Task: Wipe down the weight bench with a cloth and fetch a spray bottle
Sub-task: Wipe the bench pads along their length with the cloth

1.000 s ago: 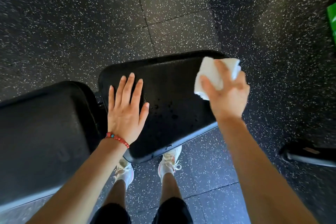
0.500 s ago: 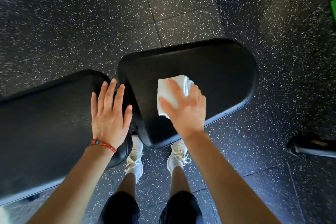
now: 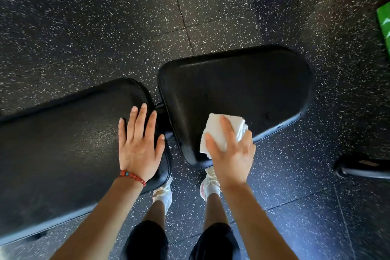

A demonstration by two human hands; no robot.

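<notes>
The black weight bench shows two pads: a long back pad (image 3: 63, 143) at the left and a seat pad (image 3: 242, 82) at the centre right. My left hand (image 3: 139, 143) lies flat, fingers spread, on the near right end of the back pad. My right hand (image 3: 232, 154) holds a folded white cloth (image 3: 215, 131) down on the seat pad near its front edge, index finger straight on top and the other fingers wrapped over the cloth's right side. No spray bottle is in view.
Black speckled rubber floor tiles surround the bench. A green object (image 3: 384, 25) shows at the right edge. A black bar-like object (image 3: 363, 168) lies on the floor at the right. My white shoes (image 3: 163, 193) stand under the bench's front edge.
My right hand drew the cloth from the seat pad's far right side to its near edge. My left hand shifted from the seat pad onto the back pad.
</notes>
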